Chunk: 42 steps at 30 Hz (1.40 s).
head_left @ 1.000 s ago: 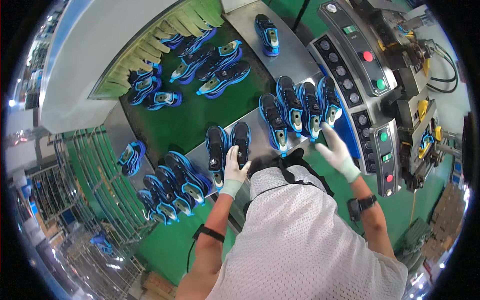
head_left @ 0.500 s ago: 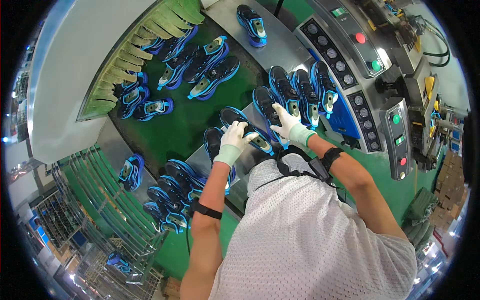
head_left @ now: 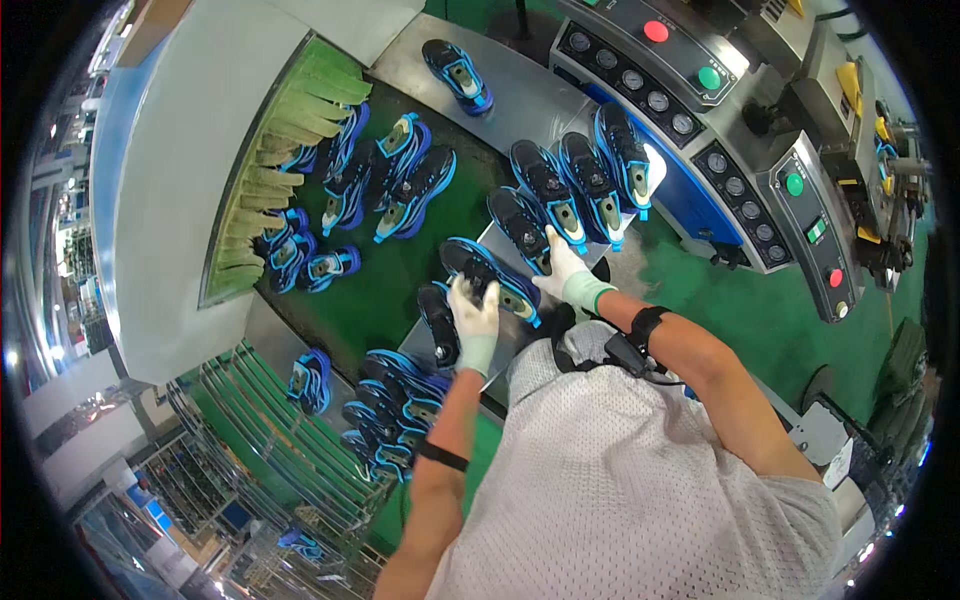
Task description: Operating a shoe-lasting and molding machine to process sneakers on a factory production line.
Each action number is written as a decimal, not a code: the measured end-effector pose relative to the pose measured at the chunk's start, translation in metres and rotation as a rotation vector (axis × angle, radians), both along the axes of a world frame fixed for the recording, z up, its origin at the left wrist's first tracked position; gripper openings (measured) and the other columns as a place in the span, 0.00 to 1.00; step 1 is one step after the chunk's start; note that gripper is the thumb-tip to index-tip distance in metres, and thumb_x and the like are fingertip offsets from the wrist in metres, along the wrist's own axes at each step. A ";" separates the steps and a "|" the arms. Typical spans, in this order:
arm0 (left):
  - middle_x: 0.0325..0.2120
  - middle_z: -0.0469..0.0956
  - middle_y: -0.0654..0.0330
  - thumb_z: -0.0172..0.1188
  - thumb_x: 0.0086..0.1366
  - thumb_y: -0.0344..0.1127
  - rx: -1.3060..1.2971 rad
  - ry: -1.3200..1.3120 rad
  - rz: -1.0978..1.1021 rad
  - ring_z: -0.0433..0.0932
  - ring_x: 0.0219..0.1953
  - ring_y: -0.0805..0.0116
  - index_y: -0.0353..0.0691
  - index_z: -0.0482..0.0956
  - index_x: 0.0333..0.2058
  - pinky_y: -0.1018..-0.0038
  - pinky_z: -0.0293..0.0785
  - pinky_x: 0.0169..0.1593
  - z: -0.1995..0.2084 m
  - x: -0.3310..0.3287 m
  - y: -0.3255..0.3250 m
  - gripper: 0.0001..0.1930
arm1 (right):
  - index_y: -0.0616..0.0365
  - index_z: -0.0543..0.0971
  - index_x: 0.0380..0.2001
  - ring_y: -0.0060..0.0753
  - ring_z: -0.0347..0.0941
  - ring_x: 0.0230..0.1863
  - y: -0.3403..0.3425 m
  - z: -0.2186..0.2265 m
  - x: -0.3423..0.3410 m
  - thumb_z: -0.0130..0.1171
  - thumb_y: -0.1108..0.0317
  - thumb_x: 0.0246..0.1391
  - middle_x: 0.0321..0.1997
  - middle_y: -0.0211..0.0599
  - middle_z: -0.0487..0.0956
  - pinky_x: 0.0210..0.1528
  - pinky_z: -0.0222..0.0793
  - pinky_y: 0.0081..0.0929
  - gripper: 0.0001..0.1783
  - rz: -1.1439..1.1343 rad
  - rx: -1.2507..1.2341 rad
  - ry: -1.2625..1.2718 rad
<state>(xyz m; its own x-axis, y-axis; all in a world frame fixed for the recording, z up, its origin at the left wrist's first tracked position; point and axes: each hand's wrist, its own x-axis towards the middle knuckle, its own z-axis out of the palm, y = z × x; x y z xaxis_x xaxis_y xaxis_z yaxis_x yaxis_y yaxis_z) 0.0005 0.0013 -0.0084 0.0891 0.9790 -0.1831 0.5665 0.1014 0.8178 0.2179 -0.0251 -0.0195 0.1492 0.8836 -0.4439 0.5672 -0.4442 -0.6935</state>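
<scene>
My left hand, in a white glove, reaches over a black sneaker with bright blue edging. Its curled thumb and fingers close on the dark lacing area, slightly blurred. Another black sneaker sits just left of that hand. My right hand, also gloved, lies against the heel end of a neighbouring sneaker, thumb and forefinger spread apart; its other fingers are partly hidden. Beyond it, three similar sneakers stand side by side on the metal ledge.
A green conveyor belt carries several sneakers out from under a fringed green curtain. More sneakers cluster at the lower left, near a metal-rod rack. One sneaker sits on the far ledge. Machine panels with gauges and buttons stand at the right.
The view has turned, so the machine and shoes appear shifted. My left hand has drawn back slightly toward the near left side of the middle sneaker; my right hand stays by its neighbour.
</scene>
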 end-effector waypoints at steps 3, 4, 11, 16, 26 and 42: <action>0.61 0.62 0.38 0.78 0.49 0.51 -0.292 -0.102 0.329 0.66 0.62 0.44 0.22 0.55 0.66 0.60 0.61 0.68 -0.021 0.030 -0.023 0.57 | 0.62 0.47 0.73 0.61 0.67 0.65 0.002 -0.002 -0.008 0.73 0.61 0.45 0.67 0.63 0.65 0.66 0.65 0.41 0.59 -0.139 -0.121 -0.013; 0.60 0.62 0.38 0.78 0.48 0.50 -0.240 0.017 0.381 0.66 0.62 0.45 0.22 0.55 0.65 0.60 0.61 0.68 -0.039 0.034 -0.025 0.56 | 0.62 0.47 0.73 0.61 0.67 0.65 0.007 0.001 -0.018 0.73 0.61 0.45 0.67 0.63 0.65 0.66 0.65 0.41 0.59 -0.128 -0.111 -0.009; 0.38 0.77 0.54 0.75 0.50 0.40 -0.265 -0.220 0.358 0.80 0.36 0.60 0.30 0.69 0.51 0.66 0.77 0.44 -0.070 0.001 -0.004 0.34 | 0.63 0.67 0.59 0.51 0.80 0.48 0.027 0.026 -0.035 0.71 0.59 0.45 0.44 0.53 0.82 0.52 0.75 0.39 0.40 -0.307 -0.056 0.135; 0.15 0.65 0.70 0.71 0.60 0.39 -0.569 -0.409 0.195 0.62 0.13 0.78 0.45 0.65 0.20 0.75 0.57 0.17 0.061 -0.013 0.015 0.20 | 0.67 0.73 0.54 0.28 0.76 0.42 -0.027 0.099 0.036 0.71 0.61 0.48 0.45 0.38 0.81 0.52 0.73 0.31 0.33 -0.413 -0.071 0.556; 0.15 0.74 0.60 0.70 0.61 0.34 -0.382 -0.123 -0.907 0.72 0.20 0.66 0.37 0.73 0.17 0.61 0.65 0.26 0.148 0.177 -0.032 0.18 | 0.65 0.77 0.51 0.21 0.73 0.40 -0.232 0.205 0.076 0.73 0.60 0.49 0.41 0.31 0.80 0.46 0.72 0.25 0.29 -1.223 0.400 0.367; 0.54 0.76 0.39 0.69 0.59 0.41 -0.073 -0.504 -2.162 0.79 0.53 0.44 0.31 0.58 0.67 0.63 0.75 0.56 0.249 0.425 -0.487 0.42 | 0.65 0.76 0.55 0.29 0.75 0.41 -0.616 0.270 -0.024 0.71 0.67 0.50 0.46 0.30 0.79 0.50 0.73 0.30 0.30 -2.554 0.777 -0.691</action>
<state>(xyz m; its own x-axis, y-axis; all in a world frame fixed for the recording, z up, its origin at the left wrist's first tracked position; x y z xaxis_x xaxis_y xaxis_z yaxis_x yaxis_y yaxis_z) 0.4252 -0.4855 0.2411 0.7401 -0.6496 0.1743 -0.3678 -0.1740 0.9135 0.1936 -0.6416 0.2509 0.3358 -0.9360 0.1053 -0.1187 -0.1530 -0.9811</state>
